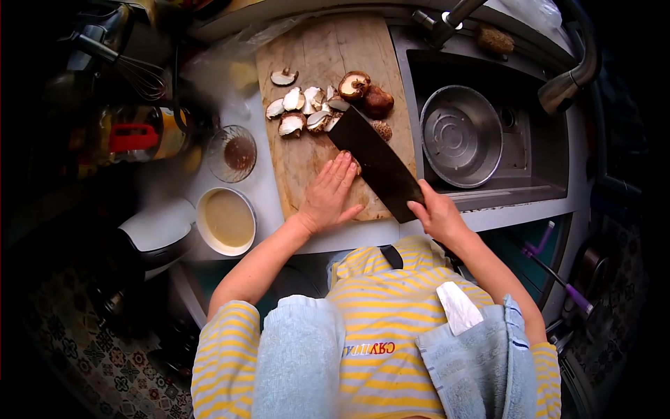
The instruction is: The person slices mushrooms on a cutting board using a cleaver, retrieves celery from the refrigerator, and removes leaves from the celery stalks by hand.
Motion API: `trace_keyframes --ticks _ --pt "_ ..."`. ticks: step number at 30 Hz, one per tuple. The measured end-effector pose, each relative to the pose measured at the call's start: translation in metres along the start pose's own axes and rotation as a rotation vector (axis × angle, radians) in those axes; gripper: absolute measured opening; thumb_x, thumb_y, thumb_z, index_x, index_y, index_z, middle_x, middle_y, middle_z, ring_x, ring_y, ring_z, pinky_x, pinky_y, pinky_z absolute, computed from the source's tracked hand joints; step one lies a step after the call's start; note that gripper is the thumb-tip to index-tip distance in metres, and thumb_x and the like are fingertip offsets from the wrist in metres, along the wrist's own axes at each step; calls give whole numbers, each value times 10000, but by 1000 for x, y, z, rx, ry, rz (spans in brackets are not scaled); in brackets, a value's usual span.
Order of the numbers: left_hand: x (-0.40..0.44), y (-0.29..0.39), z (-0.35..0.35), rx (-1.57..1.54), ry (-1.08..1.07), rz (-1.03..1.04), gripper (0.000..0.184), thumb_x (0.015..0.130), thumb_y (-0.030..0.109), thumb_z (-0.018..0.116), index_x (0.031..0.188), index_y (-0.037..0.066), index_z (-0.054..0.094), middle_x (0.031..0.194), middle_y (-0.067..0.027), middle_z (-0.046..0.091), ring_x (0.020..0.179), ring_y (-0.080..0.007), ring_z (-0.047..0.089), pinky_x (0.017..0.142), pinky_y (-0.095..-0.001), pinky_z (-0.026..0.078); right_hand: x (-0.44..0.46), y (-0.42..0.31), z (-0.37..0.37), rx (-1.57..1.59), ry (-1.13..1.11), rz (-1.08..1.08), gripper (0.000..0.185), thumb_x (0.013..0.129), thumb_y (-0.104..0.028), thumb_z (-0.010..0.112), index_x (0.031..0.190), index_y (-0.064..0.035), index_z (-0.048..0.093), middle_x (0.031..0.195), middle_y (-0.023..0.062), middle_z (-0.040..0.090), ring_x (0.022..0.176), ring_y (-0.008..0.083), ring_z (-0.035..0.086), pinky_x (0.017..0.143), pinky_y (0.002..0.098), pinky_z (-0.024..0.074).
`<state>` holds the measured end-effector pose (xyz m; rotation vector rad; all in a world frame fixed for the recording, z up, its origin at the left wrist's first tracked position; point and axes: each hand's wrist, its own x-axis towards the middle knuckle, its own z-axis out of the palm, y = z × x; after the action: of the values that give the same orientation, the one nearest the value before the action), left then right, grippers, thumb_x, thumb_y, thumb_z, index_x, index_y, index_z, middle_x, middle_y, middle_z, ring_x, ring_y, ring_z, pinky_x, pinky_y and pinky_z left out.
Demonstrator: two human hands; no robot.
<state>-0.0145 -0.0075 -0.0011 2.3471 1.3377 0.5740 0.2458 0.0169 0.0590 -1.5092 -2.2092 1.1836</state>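
On the left of the counter [269,208], a glass bowl [213,155] with something brown inside stands just beyond a white bowl [200,222] of cloudy liquid. To their right, cut mushroom pieces [294,99] lie clustered on a wooden cutting board [294,171], pale flesh showing. The person's left hand [328,188] rests flat on the board's near part, fingers stretched side by side, thumb spread away (whether a piece sits beneath the fingertips, one cannot tell). A dark cleaver [377,167] slants beside those fingertips, with rounder brown mushrooms [377,102] just beyond it; the right hand [438,214] is wrapped around its near end. Farther right, a metal basin [460,136] sits in the sink [520,155].
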Motion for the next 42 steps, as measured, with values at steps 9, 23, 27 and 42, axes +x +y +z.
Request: trace_keyframes --ticks 9,23,27,42 --pt "9 7 3 76 267 -95 377 676 253 652 1000 90 549 1050 -89 508 1032 -275 470 985 -470 268 -5 -23 7 -57 35 53 253 815 -145 570 1029 -67 461 617 208 551 589 415 539 521 468 424" --pt "10 3 3 98 64 -46 702 772 363 578 1324 1 336 1373 -167 336 1291 -285 297 1074 -423 167 -38 -8 -50 478 -106 450 155 845 -103 541 975 -30 496 550 -13 452 391 59 419 373 219 340" --pt "9 2 1 102 34 -37 699 786 369 562 1330 0 325 1383 -172 316 1298 -286 284 1076 -424 160 -34 -6 -47 455 -130 440 183 840 -113 547 995 -30 498 549 6 474 393 75 434 384 231 353" --pt "16 1 0 29 78 -45 680 737 258 613 1310 1 353 1360 -192 337 1262 -312 334 1044 -429 239 0 23 19 177 89 43 438 805 -186 606 1165 3 439 711 221 585 694 413 561 583 428 437"
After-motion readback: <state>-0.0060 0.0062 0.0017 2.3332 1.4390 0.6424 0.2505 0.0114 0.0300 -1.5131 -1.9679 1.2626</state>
